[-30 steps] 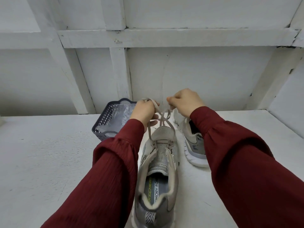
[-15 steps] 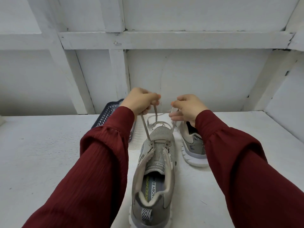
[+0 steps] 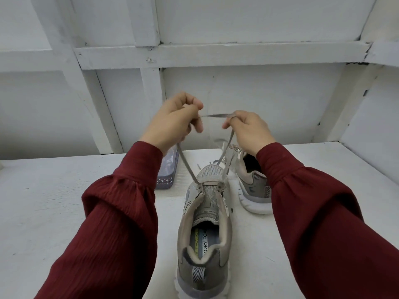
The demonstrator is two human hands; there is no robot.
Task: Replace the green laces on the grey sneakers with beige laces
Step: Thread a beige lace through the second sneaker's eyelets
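Lace (image 3: 216, 115) higher, between both hands (image 3: 172, 124) (image 3: 248, 132)

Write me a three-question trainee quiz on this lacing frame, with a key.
1. True or false: the left hand and the right hand both hold the beige lace.
2. How far up the near sneaker is the lace threaded? A) through every eyelet; B) only through the pair nearest the toe; C) through none.
3. Fill in: the plastic basket stands to the near sneaker's ____.
Key: 1 true; 2 B; 3 left.
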